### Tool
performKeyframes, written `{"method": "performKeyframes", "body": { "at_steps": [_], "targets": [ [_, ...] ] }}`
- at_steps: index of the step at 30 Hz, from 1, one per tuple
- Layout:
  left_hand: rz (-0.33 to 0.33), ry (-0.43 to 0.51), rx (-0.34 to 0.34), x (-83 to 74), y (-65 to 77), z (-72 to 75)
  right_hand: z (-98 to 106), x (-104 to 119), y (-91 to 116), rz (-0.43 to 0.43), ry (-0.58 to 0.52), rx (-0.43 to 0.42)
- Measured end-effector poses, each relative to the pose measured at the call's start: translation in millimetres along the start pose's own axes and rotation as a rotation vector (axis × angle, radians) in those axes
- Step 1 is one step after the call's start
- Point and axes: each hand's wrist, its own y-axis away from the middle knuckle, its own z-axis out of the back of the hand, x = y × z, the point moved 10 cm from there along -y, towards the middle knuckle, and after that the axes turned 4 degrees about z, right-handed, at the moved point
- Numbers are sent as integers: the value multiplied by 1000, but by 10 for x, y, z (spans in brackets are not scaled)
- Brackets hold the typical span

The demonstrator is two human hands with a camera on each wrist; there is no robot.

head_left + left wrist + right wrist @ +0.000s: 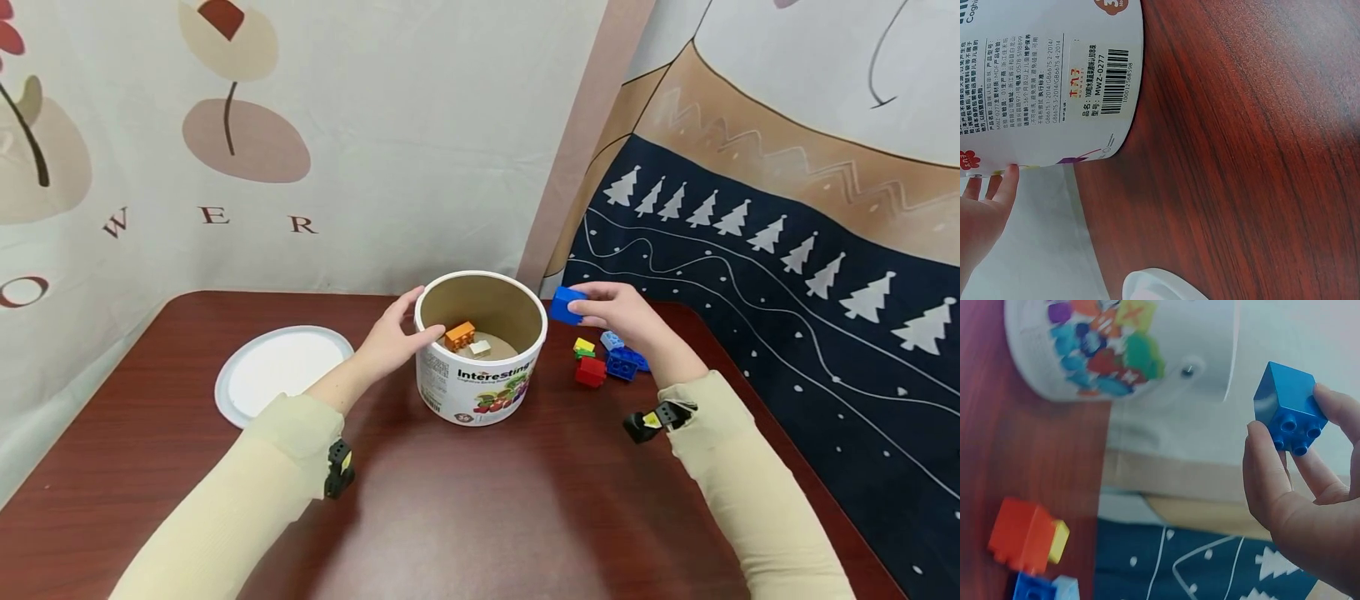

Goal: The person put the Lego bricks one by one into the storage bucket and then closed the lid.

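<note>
A white round bucket [442, 379] with printed fruit stands upright on the table. My left hand [390, 337] holds its left side, fingers outside and thumb over the rim; in the left wrist view the fingers [1004, 194] touch its wall. An orange toy brick [460, 336] and a cream brick [480, 348] lie inside the bucket. Just right of the rim, my right hand [622, 312] pinches a blue toy brick [567, 306] in the air; its studs point out in the right wrist view, where the brick [1294, 394] sits between thumb and fingers.
Right of the bucket lie a red brick [590, 372], a yellow and green piece [583, 347], dark blue bricks [622, 363] and a light blue brick [611, 340]. A white round lid [281, 371] lies on the left of the brown table [480, 517]. Printed cloths hang behind and at right.
</note>
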Motion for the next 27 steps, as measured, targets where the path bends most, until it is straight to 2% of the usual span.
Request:
{"method": "performKeyframes", "body": {
  "at_steps": [8,14,22,27],
  "targets": [
    [-15,16,-6,0,2,1,-267,269,-136,73,-64,35],
    [-14,19,-6,-8,14,3,-470,396,-203,97,-39,69],
    [-3,7,0,-9,18,3,-677,446,-272,106,17,95],
    [2,3,3,10,9,-1,-724,432,-294,97,37,95]
  ]
}}
